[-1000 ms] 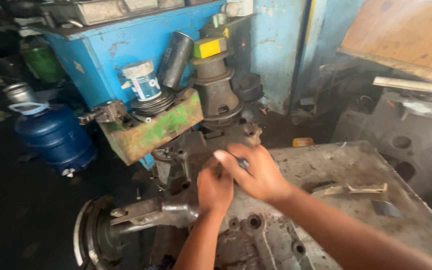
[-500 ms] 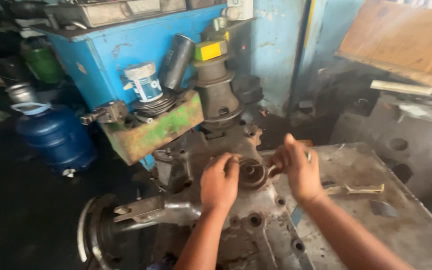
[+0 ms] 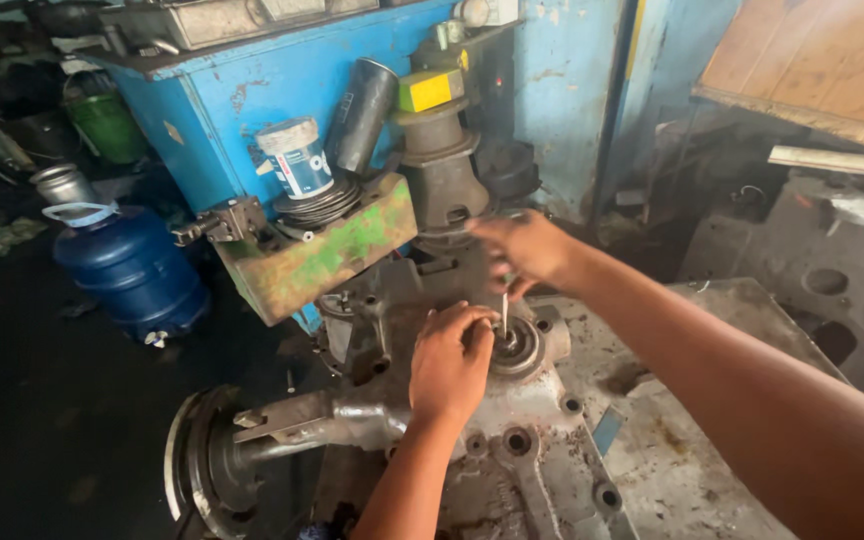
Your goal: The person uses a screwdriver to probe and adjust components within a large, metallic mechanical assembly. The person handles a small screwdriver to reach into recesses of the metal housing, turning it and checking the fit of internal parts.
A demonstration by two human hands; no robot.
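A grey metal gear housing lies on a steel slab in front of me, with a shaft and disc at its left end. My left hand rests on the housing and pinches a thin metal pin that stands upright in a round bearing seat. My right hand hovers just above and behind the pin, fingers curled downward toward its top. Whether it touches the pin is unclear.
A green metal block with a small can and a dark cylinder sits behind the housing, before a blue cabinet. A blue water jug stands on the dark floor at left. An engine block is at right.
My right hand has lifted from beside the bearing seat and moved up and back over it. My left hand has shifted onto the seat and now pinches the pin.
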